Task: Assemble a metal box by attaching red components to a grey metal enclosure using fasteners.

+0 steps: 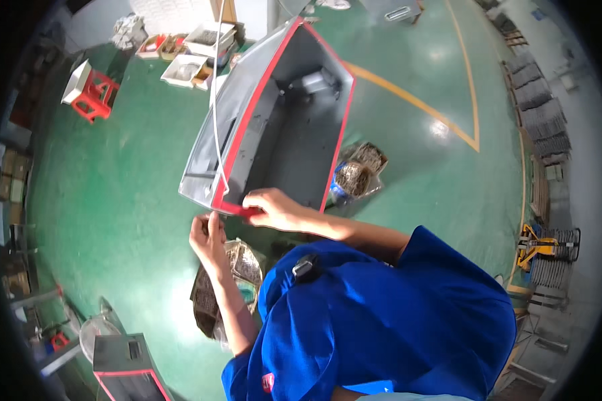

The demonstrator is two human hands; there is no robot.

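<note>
Watching from the floor, I saw the right hand (271, 208) bent over the near corner of an open grey metal box (291, 150), its fingers touching the red rim (229, 208). Whether they were clamped on that edge or only resting there, I couldn't tell. Just beside it, to its left and lower, the left hand (209, 242) had its thumb and fingers drawn close together at the outside of the same corner (anything pinched between them was too small for me to make out). The box stretched away ahead of both hands, tilted to the right, and a white cord (215, 117) hung down across its left side, its lower end near the fingers.

Below the left hand lay heaped small dark parts (206, 294). Behind the grip was the worker's blue garment (381, 287). To the right of the right hand, past the box, more small metal parts (352, 179) filled a container on the green floor.

Farther off, behind and left of the hands, stood a second red-edged box (117, 351). Well ahead and left were a red stool (95, 103) and some white trays (180, 69); a yellow floor line (411, 101) ran ahead to the right, and grey stacks (538, 100) lined the far right side.
</note>
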